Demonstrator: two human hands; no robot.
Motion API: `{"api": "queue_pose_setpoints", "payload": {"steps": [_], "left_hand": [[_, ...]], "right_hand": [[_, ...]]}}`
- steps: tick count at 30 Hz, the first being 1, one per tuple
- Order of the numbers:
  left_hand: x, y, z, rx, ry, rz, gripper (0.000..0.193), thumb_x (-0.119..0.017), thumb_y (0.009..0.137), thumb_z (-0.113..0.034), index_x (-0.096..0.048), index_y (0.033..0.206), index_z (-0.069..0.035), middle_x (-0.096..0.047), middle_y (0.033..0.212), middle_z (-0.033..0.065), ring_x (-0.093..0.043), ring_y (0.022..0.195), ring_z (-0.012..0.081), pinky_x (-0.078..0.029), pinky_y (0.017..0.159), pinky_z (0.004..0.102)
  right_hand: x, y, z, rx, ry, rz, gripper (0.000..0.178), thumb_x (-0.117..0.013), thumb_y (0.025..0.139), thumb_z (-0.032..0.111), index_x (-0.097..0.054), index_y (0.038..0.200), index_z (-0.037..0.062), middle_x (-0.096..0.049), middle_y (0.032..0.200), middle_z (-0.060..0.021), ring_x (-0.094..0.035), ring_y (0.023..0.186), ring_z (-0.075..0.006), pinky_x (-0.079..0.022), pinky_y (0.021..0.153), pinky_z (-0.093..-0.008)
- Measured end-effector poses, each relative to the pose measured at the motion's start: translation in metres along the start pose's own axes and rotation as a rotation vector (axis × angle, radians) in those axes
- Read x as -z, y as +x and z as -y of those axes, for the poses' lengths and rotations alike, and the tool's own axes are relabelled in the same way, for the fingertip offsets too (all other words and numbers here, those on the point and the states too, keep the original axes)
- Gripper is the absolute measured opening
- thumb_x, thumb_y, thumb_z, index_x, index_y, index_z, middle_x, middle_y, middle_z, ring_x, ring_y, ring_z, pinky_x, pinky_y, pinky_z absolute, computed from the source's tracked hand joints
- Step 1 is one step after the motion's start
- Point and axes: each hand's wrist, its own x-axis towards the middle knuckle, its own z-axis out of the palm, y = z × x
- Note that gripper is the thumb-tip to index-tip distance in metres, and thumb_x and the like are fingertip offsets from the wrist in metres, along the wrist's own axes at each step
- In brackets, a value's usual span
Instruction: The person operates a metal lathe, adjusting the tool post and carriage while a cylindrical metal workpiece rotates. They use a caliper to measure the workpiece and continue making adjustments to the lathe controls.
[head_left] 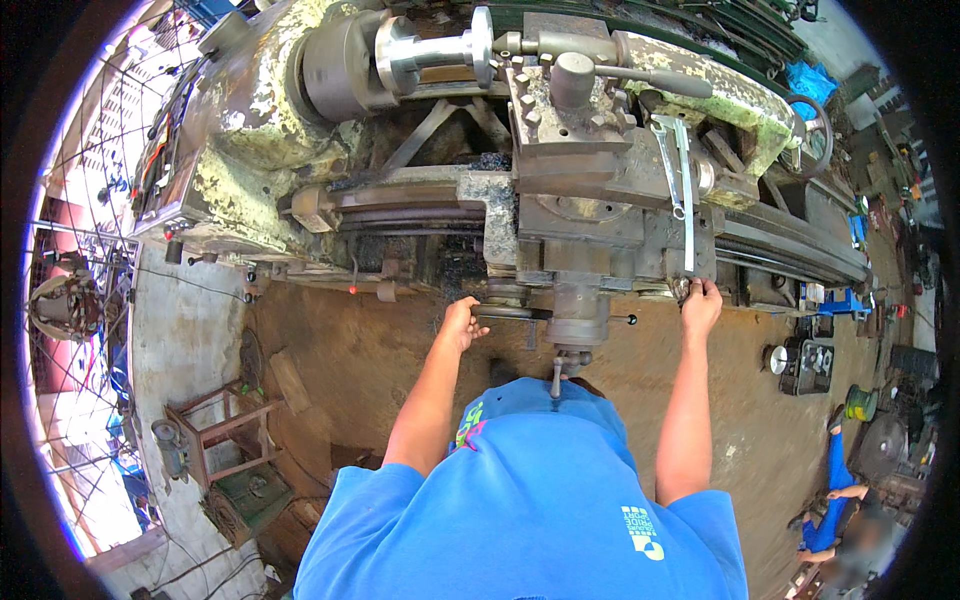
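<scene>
I stand at a large old lathe (260, 110) with worn green paint. My left hand (462, 324) is closed on the rim of the carriage handwheel (505, 311) at the front of the apron. My right hand (700, 303) grips a small lever or knob (683, 290) on the right side of the apron. A shiny metal shaft (435, 50) is clamped in the chuck (335, 60). Two spanners (680, 180) lie on the carriage beside the tool post (560, 95). A cross-slide crank handle (557, 375) points toward my chest.
A dirt floor (340, 360) lies under the machine. A small reddish metal stand (215, 435) and a green box (245, 495) sit at lower left. Machine parts and a green coil (858, 402) lie on the right, where another person in blue (835, 490) crouches.
</scene>
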Motion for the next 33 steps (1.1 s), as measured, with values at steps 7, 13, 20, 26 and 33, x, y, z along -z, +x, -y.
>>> {"api": "queue_pose_setpoints", "payload": {"steps": [7,13,20,26,33], "left_hand": [[0.005,0.01,0.005,-0.004,-0.012,0.06,0.019,-0.054,0.09,-0.023,-0.053,0.081,-0.006,-0.036,0.051,-0.0009,-0.033,0.039,0.0128,-0.054,0.064,0.0424],[-0.009,-0.005,0.009,-0.067,-0.048,-0.12,0.025,-0.057,0.091,-0.025,-0.056,0.094,0.0,-0.049,0.066,0.0057,-0.042,0.043,0.0128,-0.054,0.056,0.0388],[-0.043,-0.019,0.023,-0.245,-0.004,-0.245,0.047,-0.058,0.087,-0.017,-0.032,0.118,0.006,-0.051,0.07,0.0105,-0.045,0.04,0.014,-0.05,0.041,0.0325],[-0.037,-0.008,0.016,-0.131,0.07,-0.264,0.085,-0.055,0.086,-0.016,0.003,0.144,0.008,-0.052,0.069,0.0108,-0.049,0.046,0.0162,-0.051,0.043,0.0332],[-0.041,-0.009,0.017,-0.156,0.117,-0.338,0.07,-0.056,0.086,-0.018,-0.016,0.137,0.009,-0.053,0.078,0.0133,-0.053,0.054,0.018,-0.053,0.045,0.0351]], "right_hand": [[-0.001,0.002,-0.004,-0.004,-0.013,-0.002,0.024,-0.061,0.088,0.02,-0.069,0.094,-0.0021,-0.069,0.088,-0.023,-0.066,0.082,-0.0391,-0.048,0.075,-0.0433],[-0.002,0.001,-0.005,0.017,0.031,-0.003,0.022,-0.06,0.089,0.019,-0.068,0.093,-0.002,-0.067,0.081,-0.0213,-0.064,0.074,-0.0332,-0.047,0.07,-0.041],[-0.004,0.001,-0.006,-0.098,0.281,0.05,0.018,-0.06,0.092,0.012,-0.064,0.086,-0.0041,-0.059,0.068,-0.003,-0.053,0.065,-0.0112,-0.042,0.059,-0.0297],[-0.003,0.001,-0.011,-0.172,0.354,0.106,0.014,-0.058,0.093,0.009,-0.064,0.086,-0.0021,-0.056,0.069,0.0005,-0.046,0.063,-0.0067,-0.037,0.057,-0.0255],[0.0,-0.001,-0.006,-0.172,0.374,0.13,0.014,-0.058,0.092,0.009,-0.064,0.085,-0.0016,-0.054,0.068,0.0017,-0.042,0.06,-0.0067,-0.035,0.054,-0.0258]]}}
